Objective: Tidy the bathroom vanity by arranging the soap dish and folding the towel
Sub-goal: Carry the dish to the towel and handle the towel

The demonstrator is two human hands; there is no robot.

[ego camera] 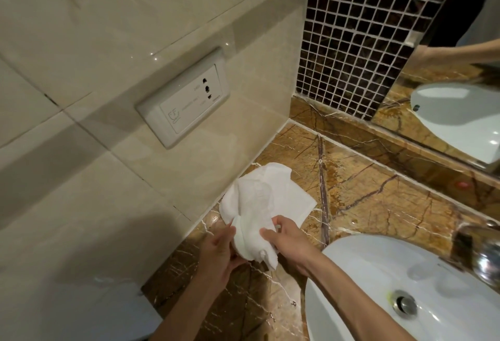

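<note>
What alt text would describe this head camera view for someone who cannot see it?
Two hands, left hand and right hand, grip a crumpled white towel on a brown marble vanity counter. A white sink sits at right, a wall socket on the beige tiles at left.

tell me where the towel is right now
In the head view the white towel lies crumpled on the marble counter by the tiled wall, left of the sink, held at its near end by both hands.
</note>
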